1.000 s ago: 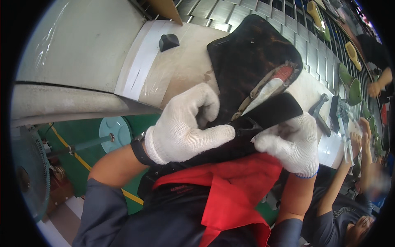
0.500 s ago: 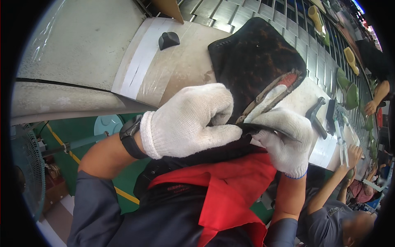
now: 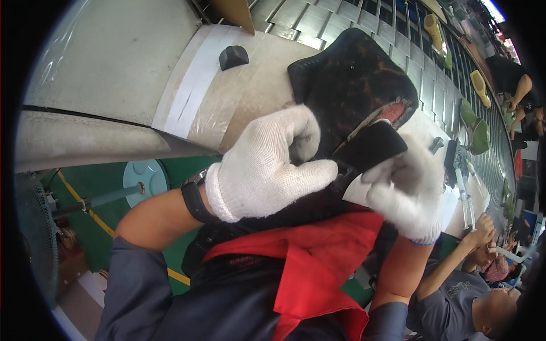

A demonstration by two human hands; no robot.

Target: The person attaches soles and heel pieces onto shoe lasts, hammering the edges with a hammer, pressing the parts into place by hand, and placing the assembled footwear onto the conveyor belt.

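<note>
The left hand (image 3: 273, 165) grips the dark mottled boot (image 3: 364, 74) just ahead of both hands—presumably to steady it against the worktop (image 3: 261, 77)—while the blurred right hand (image 3: 415, 190), its grip impossible to tell, sits beside the black flap (image 3: 378, 149).

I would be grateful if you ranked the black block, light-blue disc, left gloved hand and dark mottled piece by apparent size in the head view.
Largest to smallest:
1. Dark mottled piece
2. Left gloved hand, though nearness to the camera may enlarge it
3. Light-blue disc
4. Black block
</note>
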